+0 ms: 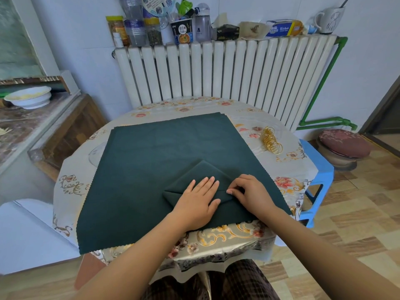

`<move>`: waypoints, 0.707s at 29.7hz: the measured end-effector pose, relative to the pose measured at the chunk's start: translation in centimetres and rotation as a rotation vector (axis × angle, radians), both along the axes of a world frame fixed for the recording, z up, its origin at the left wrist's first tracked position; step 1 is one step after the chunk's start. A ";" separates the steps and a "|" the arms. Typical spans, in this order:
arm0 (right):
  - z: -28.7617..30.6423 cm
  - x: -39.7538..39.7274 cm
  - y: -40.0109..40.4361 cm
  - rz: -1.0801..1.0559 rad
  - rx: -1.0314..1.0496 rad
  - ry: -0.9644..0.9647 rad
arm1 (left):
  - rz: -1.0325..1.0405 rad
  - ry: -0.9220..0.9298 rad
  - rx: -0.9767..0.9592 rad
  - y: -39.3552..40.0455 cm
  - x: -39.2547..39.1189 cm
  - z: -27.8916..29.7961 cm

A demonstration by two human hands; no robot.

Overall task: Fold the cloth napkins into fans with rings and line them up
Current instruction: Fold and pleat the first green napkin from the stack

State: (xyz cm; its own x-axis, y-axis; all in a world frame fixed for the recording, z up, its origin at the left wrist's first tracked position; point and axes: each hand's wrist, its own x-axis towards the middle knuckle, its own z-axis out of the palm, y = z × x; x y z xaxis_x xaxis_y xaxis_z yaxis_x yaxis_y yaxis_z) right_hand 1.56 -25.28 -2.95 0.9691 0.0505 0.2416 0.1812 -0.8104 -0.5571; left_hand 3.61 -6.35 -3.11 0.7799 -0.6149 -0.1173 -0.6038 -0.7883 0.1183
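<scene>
While my left hand [198, 200] presses flat on the folded green napkin [199, 180], my right hand [249, 192] pinches its right fold. It lies atop spread napkins [151, 161] on the surface [281, 169]. Folding has barely begun; next, pleat evenly, then fetch a gold ring [270, 140].

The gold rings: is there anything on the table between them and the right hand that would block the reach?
Nothing visible does. The gold rings lie on the tablecloth beyond the right hand; between them are only flat green napkin and bare tablecloth. The right hand is pinching a fold now.
</scene>
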 end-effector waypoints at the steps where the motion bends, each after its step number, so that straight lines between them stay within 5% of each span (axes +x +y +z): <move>1: -0.2 -0.1 -0.2 -0.009 0.011 -0.016 | 0.000 0.005 -0.001 0.1 0.0 -0.1; 11: 0.1 -0.4 -1.6 -0.067 -0.046 -0.089 | 0.012 0.035 -0.010 0.0 0.0 -0.1; 16: 0.6 -0.5 -0.6 -0.026 0.115 0.091 | 0.025 0.107 0.000 -0.4 0.1 0.9; 21: 1.0 0.0 0.0 -0.073 0.133 0.170 | 0.051 -0.207 -0.082 -2.3 2.4 2.8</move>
